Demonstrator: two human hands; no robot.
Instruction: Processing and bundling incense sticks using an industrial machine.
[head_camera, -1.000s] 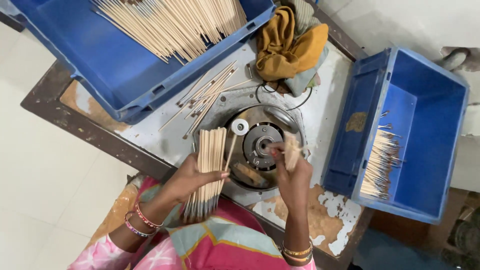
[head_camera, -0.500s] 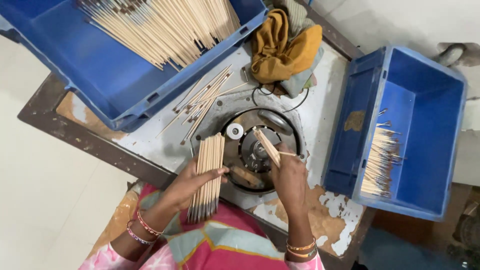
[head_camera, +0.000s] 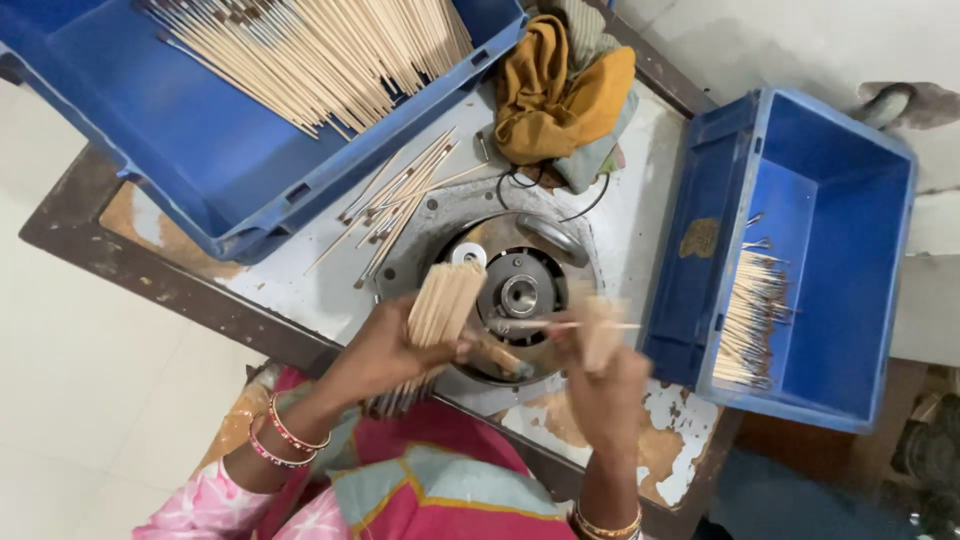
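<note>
My left hand (head_camera: 385, 350) grips a thick bundle of thin wooden sticks (head_camera: 440, 300), held slanted over the left side of a round metal machine (head_camera: 520, 295) set in the table. My right hand (head_camera: 600, 365) pinches a single stick (head_camera: 560, 325) that lies level across the machine's lower part, pointing toward its centre hub. The right hand is blurred. Both hands sit at the machine's near edge, close together.
A large blue crate (head_camera: 200, 150) of long sticks lies at the upper left, and loose sticks (head_camera: 395, 205) lie beside it. A blue bin (head_camera: 830, 250) at the right holds a small pile of sticks. Mustard cloth (head_camera: 560, 90) lies behind the machine. The worn table edge (head_camera: 170, 290) runs below.
The bundle in my left hand has tilted and moved right toward the machine. My right hand has dropped lower and now holds one stick level across the machine.
</note>
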